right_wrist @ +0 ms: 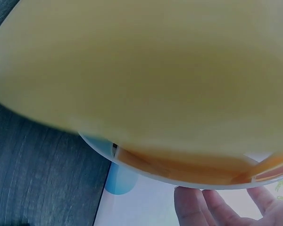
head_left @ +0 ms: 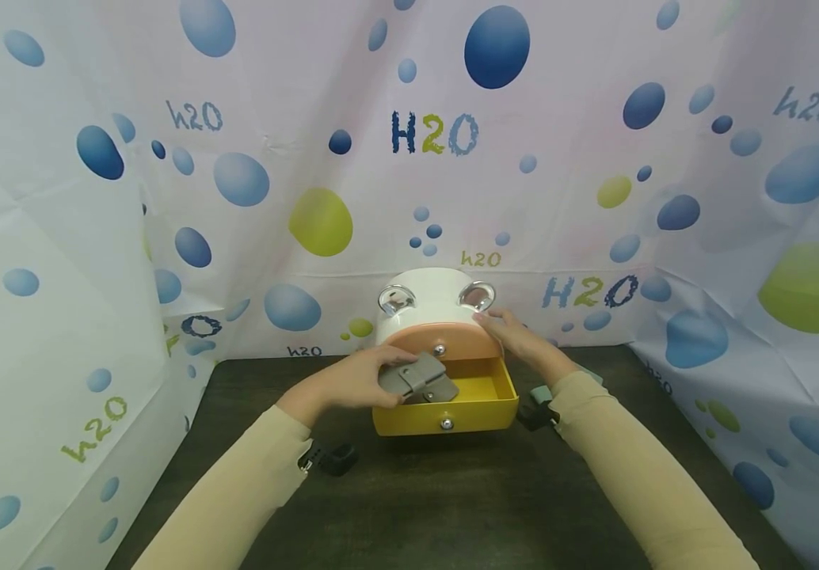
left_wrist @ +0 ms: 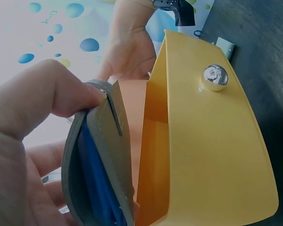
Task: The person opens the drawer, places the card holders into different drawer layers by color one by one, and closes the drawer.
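Note:
My left hand (head_left: pixel 352 380) grips a grey wallet (head_left: pixel 409 375) between thumb and fingers, over the left side of a pulled-out yellow drawer (head_left: pixel 481 418). In the left wrist view something blue shows between the wallet's (left_wrist: pixel 114 127) folded sides. A grey part with a snap appears just below it in the head view; I cannot tell whether it belongs to the same wallet. My right hand (head_left: pixel 522 339) rests against the right side of a rounded white drawer box (head_left: pixel 427 305). In the right wrist view its extended fingers (right_wrist: pixel 191 205) touch the white rim.
Above the yellow drawer is a closed orange drawer (head_left: pixel 417 339) with a round silver knob. Two shiny ring-shaped pieces stand on the box top. A pale green object (head_left: pixel 541 394) lies on the dark table (head_left: pixel 452 507) near the right wrist, partly hidden. A printed curtain stands behind.

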Available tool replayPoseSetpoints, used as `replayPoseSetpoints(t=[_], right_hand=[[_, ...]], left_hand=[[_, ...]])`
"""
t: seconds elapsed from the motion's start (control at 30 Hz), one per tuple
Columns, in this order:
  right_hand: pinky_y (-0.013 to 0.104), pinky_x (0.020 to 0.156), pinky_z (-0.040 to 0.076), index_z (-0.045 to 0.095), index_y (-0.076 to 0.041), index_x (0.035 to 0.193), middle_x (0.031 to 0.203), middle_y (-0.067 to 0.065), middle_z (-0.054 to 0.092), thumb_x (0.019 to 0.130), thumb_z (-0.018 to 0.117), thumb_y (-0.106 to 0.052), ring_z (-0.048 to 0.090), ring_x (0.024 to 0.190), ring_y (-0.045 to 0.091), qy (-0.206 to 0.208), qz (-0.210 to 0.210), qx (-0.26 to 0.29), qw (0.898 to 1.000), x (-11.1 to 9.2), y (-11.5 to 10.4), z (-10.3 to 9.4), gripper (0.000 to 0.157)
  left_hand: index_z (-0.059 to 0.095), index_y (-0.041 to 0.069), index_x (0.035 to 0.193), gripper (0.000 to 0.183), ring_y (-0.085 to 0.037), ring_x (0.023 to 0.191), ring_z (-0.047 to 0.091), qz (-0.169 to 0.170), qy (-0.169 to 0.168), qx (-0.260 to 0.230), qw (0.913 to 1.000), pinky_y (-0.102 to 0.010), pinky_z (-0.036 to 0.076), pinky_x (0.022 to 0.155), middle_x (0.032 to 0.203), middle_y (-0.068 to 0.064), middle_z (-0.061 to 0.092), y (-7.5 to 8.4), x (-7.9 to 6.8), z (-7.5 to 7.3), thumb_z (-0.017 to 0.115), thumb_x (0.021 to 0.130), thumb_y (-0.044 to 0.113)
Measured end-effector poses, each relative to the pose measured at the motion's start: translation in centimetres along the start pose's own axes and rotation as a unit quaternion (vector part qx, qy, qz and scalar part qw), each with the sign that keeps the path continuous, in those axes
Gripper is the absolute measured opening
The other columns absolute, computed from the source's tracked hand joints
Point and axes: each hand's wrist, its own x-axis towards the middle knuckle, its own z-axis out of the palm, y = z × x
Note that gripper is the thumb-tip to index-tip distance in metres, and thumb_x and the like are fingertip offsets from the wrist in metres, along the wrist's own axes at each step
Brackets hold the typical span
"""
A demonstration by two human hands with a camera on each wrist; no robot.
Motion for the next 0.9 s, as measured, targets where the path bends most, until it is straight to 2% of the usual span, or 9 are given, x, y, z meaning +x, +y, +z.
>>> replayPoseSetpoints(t=[0.17, 0.43, 0.53, 0.7, 0.77, 0.9], right_hand=[[0.063, 0.108, 0.036, 0.009, -0.004, 0.159, 0.159, 0.029, 0.016, 0.095, 0.045, -0.069, 0.028, 0.143, 0.048, -0.003, 0.005, 0.01, 1.0, 0.0, 0.0, 0.0, 0.098], [0.062, 0.109, 0.034, 0.008, -0.004, 0.159, 0.16, 0.03, 0.016, 0.095, 0.044, -0.069, 0.027, 0.143, 0.048, -0.005, 0.006, 0.009, 1.0, 0.1, 0.0, 0.0, 0.098], [0.062, 0.11, 0.034, 0.009, -0.004, 0.159, 0.16, 0.029, 0.016, 0.095, 0.045, -0.069, 0.027, 0.143, 0.048, -0.002, 0.006, 0.011, 1.0, 0.1, 0.0, 0.0, 0.099], [0.063, 0.11, 0.033, 0.01, -0.004, 0.159, 0.159, 0.029, 0.017, 0.094, 0.045, -0.069, 0.028, 0.143, 0.048, -0.001, 0.003, 0.013, 1.0, 0.0, -0.1, 0.2, 0.098], [0.063, 0.109, 0.034, 0.009, -0.004, 0.159, 0.159, 0.029, 0.018, 0.094, 0.045, -0.07, 0.028, 0.142, 0.048, -0.003, 0.002, 0.01, 1.0, 0.0, -0.2, 0.2, 0.099], [0.063, 0.11, 0.033, 0.011, -0.005, 0.159, 0.16, 0.027, 0.018, 0.094, 0.045, -0.071, 0.028, 0.143, 0.047, 0.002, 0.004, 0.009, 1.0, 0.0, -0.1, 0.2, 0.099]], left_hand=[[0.052, 0.016, 0.145, 0.068, -0.016, 0.095, 0.055, -0.003, -0.008, 0.018, 0.9998, -0.034, 0.048, 0.082, 0.131, 0.001, 0.058, -0.1, 0.4, 0.0, 0.073, 0.081, 0.024], [0.057, 0.015, 0.141, 0.065, -0.014, 0.092, 0.055, -0.004, -0.018, 0.042, 0.9989, -0.031, 0.047, 0.08, 0.125, 0.004, 0.06, 0.2, 1.0, 0.1, 0.074, 0.079, 0.024], [0.058, 0.013, 0.14, 0.062, -0.017, 0.095, 0.056, 0.012, -0.006, 0.03, 0.9994, -0.034, 0.049, 0.083, 0.124, 0.001, 0.06, 0.3, 1.2, 0.1, 0.074, 0.08, 0.022], [0.06, 0.008, 0.136, 0.053, -0.026, 0.117, 0.057, 0.035, 0.029, 0.006, 0.9989, -0.044, 0.049, 0.099, 0.134, -0.005, 0.058, 0.2, 1.4, 0.2, 0.074, 0.085, 0.012], [0.06, 0.009, 0.135, 0.051, -0.028, 0.122, 0.055, 0.034, 0.04, 0.008, 0.9986, -0.047, 0.046, 0.102, 0.137, -0.005, 0.057, 0.1, 1.3, 0.2, 0.075, 0.086, 0.01], [0.061, 0.01, 0.133, 0.05, -0.027, 0.123, 0.055, 0.03, 0.046, 0.006, 0.9985, -0.048, 0.045, 0.103, 0.136, -0.005, 0.058, -0.1, 1.2, 0.2, 0.076, 0.086, 0.01]])
